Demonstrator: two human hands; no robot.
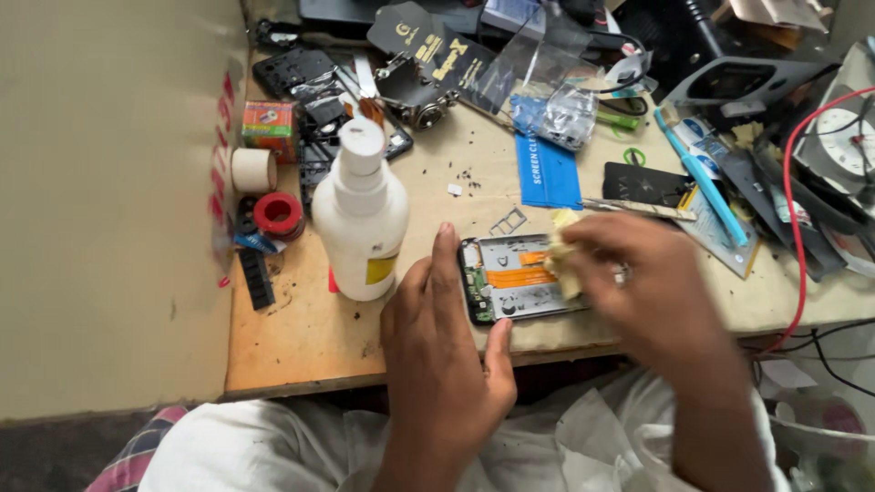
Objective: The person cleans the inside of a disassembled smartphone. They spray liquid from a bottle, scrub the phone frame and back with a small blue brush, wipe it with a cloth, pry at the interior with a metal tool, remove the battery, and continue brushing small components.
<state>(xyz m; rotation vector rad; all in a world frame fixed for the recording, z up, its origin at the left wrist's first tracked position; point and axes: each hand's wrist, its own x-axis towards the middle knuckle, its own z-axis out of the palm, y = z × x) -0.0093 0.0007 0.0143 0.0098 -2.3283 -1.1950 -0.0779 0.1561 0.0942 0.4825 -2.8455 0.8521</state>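
A person is steadying an opened phone frame (521,290) near the front edge of a worn wooden workbench (301,337), the head camera looking down over both bare hands. The left hand (447,342) is bracing the frame's left end, its index finger lying straight along the short edge and its thumb pressing against the lower long edge, so the hand is clamping the frame rather than closing into a fist. The right hand (647,282), blurred, is covering the frame's right end and pinching a crumpled pale yellow cloth (562,253) against the exposed interior. Inside the frame, orange flex strips are crossing flat grey metal, and a narrow green board is running down the left side.

Just left of the left hand, a smooth white plastic bottle (362,219) with a rounded cap is standing upright. Beyond it, a red tape roll (278,213) and a cream tape roll (252,169) are sitting near the bench's left edge. Behind the frame, a flat blue card (545,173) is lying beside a crinkled clear plastic bag (567,117), and a light blue toothbrush (702,178) is resting to the right.
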